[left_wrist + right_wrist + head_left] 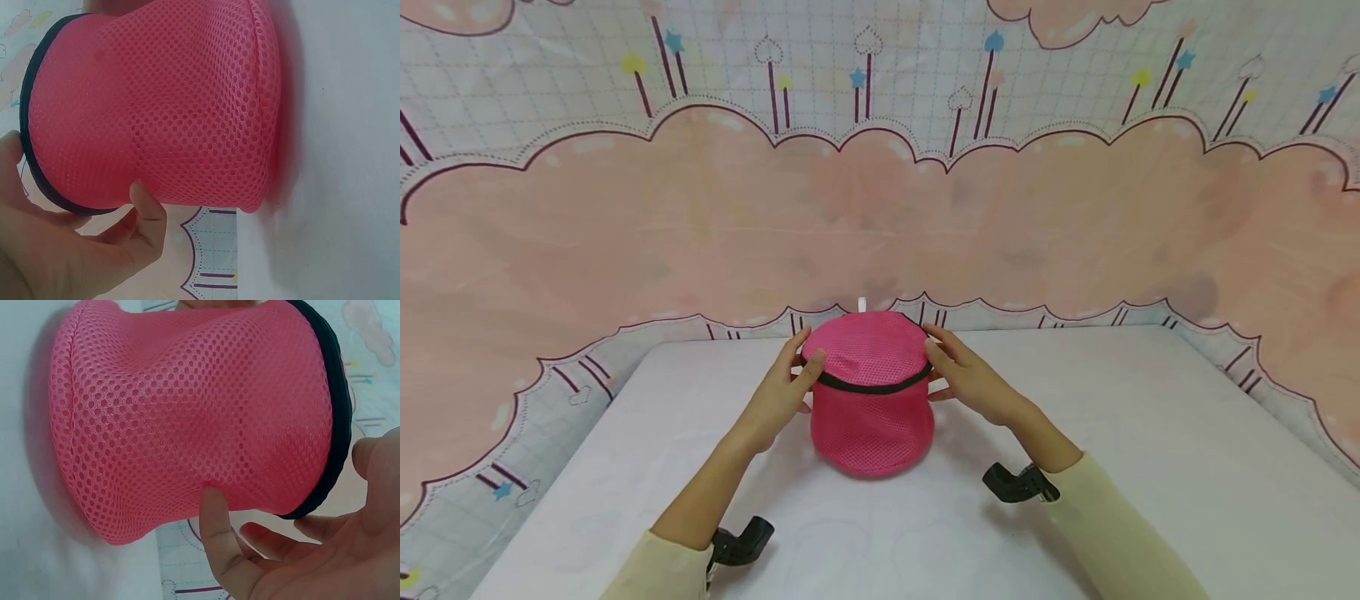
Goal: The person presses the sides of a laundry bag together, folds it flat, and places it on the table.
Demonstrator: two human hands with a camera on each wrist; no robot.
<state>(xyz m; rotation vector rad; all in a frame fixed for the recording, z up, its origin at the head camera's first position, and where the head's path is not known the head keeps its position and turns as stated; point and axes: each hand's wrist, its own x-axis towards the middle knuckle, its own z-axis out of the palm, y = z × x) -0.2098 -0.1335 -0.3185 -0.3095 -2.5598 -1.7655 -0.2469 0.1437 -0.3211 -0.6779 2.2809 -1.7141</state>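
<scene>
Sleeves, two of them, cream, run off the bottom edge, each with a black wrist mount (1018, 483) partly tucked beneath. One pink mesh bag (871, 392) stands upright on the white table (1150, 467), near the middle. The left hand (786, 392) holds its left side with the thumb on the black rim band (871, 387) and fingers curled round behind, where they are hidden. The right hand (973, 383) holds the opposite side, fingers bent and slightly spread along the band; its fingertips are hard to make out. A small white tab (862, 305) pokes up behind the lid, too small to read. Beyond hangs a pink cloud-print backdrop (880, 208). No writing shows anywhere.
</scene>
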